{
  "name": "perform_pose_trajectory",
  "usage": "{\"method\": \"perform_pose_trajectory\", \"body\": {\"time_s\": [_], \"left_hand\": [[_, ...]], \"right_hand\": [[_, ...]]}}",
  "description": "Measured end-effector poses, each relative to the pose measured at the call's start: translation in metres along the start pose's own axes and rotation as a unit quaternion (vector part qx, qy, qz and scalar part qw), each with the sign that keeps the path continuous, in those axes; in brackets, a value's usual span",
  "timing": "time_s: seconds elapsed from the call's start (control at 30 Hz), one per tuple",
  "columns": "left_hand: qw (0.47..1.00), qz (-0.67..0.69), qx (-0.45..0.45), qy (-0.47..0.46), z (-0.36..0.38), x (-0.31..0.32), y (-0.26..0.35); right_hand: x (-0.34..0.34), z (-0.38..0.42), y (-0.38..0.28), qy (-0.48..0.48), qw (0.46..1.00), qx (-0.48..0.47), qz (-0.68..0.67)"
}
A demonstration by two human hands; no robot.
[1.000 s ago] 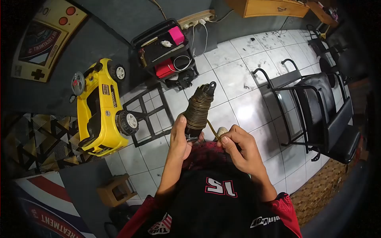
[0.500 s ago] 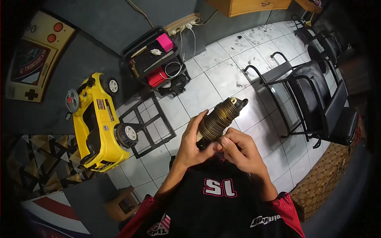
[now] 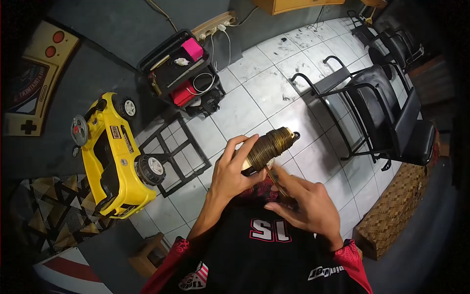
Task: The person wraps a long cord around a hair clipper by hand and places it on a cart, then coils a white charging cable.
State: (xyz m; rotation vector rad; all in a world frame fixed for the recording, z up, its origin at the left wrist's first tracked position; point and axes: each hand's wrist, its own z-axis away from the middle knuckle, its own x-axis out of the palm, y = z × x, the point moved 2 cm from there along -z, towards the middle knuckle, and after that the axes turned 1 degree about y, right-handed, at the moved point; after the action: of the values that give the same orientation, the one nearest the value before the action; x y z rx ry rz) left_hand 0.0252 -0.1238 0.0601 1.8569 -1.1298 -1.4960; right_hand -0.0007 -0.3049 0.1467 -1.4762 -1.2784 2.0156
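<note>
A tapered object wound in tight coils of brown-gold cord (image 3: 269,148) lies across my left hand (image 3: 231,169). Its pale end shows beside my palm, and a pale tip with a small black loop sticks out at the far end. My left fingers wrap round its near end. What the coils cover is hidden; its kind cannot be made out. From the coils a loose strand of the cord (image 3: 276,182) runs down to my right hand (image 3: 311,203), whose fingers are bent round it.
A yellow toy car (image 3: 117,157) stands at left beside a black metal frame (image 3: 176,159) on the tiles. Behind is a black cart (image 3: 169,73) with a pink box (image 3: 193,49). Black armchairs (image 3: 379,108) stand at right, near a woven panel (image 3: 391,210).
My right hand has moved down and away from the coils, with a strand of cord now stretched to it. The wound object has tilted further to the right.
</note>
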Motion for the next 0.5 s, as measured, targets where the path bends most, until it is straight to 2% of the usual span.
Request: {"method": "perform_pose_trajectory", "body": {"time_s": [0.1, 0.17, 0.2, 0.23, 0.3, 0.33, 0.43, 0.5], "left_hand": [[0.999, -0.014, -0.003, -0.04, 0.001, 0.001, -0.007], [0.996, -0.01, 0.021, -0.09, 0.003, 0.002, -0.009], [0.992, -0.006, 0.01, -0.125, 0.003, 0.001, -0.008], [0.991, -0.003, 0.011, -0.131, 0.004, 0.002, -0.007], [0.981, 0.079, 0.017, -0.177, 0.005, 0.008, -0.003], [0.975, 0.048, 0.012, -0.215, 0.004, 0.005, 0.006], [0.967, 0.086, 0.036, -0.236, 0.009, 0.018, 0.014], [0.968, 0.091, 0.067, -0.224, 0.012, 0.021, 0.013]], "right_hand": [[-0.014, 0.004, -0.007, 0.026, 0.996, -0.029, 0.082], [-0.024, 0.001, -0.007, -0.009, 0.988, -0.099, 0.116], [-0.026, -0.002, -0.006, 0.025, 0.983, -0.113, 0.14], [-0.027, -0.006, -0.003, 0.061, 0.978, -0.122, 0.157], [-0.028, -0.024, -0.001, 0.053, 0.971, -0.105, 0.207], [-0.029, -0.032, 0.004, 0.057, 0.971, -0.097, 0.211], [-0.027, -0.054, 0.029, -0.025, 0.971, -0.087, 0.222], [-0.027, -0.064, 0.059, -0.05, 0.981, -0.077, 0.172]]}}
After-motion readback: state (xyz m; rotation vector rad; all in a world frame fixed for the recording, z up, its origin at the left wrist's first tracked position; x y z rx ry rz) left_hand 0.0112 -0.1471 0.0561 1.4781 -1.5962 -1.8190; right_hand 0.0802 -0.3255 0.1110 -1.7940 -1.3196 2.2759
